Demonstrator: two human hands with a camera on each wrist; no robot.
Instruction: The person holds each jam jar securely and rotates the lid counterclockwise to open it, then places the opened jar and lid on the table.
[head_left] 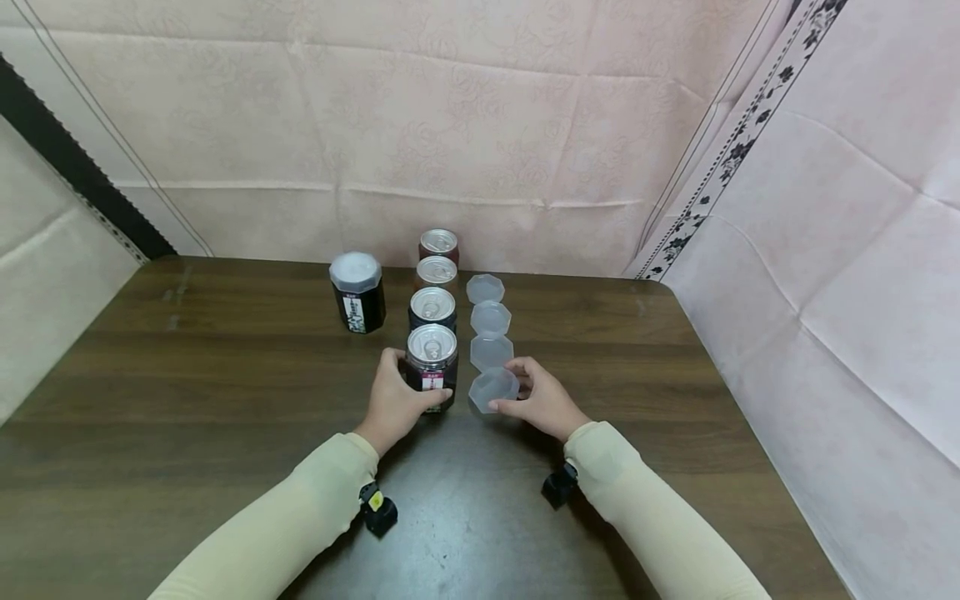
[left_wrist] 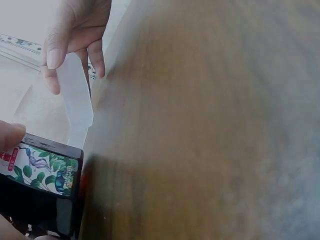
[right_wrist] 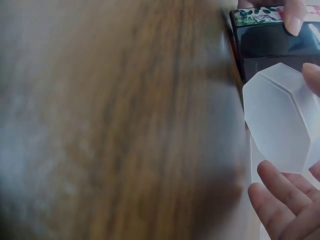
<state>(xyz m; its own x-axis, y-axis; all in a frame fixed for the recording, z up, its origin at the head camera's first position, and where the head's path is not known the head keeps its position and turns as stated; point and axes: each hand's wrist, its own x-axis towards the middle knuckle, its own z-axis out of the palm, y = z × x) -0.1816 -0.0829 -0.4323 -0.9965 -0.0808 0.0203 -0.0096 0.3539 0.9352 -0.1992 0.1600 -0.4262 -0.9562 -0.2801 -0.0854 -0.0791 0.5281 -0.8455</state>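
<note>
My left hand (head_left: 397, 404) grips the nearest of a row of dark jars; this jar (head_left: 432, 357) has a silver pull-tab top, and its label with green leaves (left_wrist: 45, 170) shows in the left wrist view. My right hand (head_left: 543, 398) pinches the nearest translucent many-sided lid (head_left: 493, 390) between thumb and fingers. In the right wrist view that lid (right_wrist: 277, 120) is tilted, with the held jar (right_wrist: 270, 45) just beyond it. Behind the gripped jar stand three more pull-tab jars (head_left: 432, 306) in line. Beside them lie three more lids (head_left: 491, 319).
Left of the row stands a black jar (head_left: 356, 292) with a translucent lid on it. The brown wooden table (head_left: 225, 467) ends at the back against a pale cloth wall (head_left: 450, 125). Another cloth wall (head_left: 847, 250) rises on the right.
</note>
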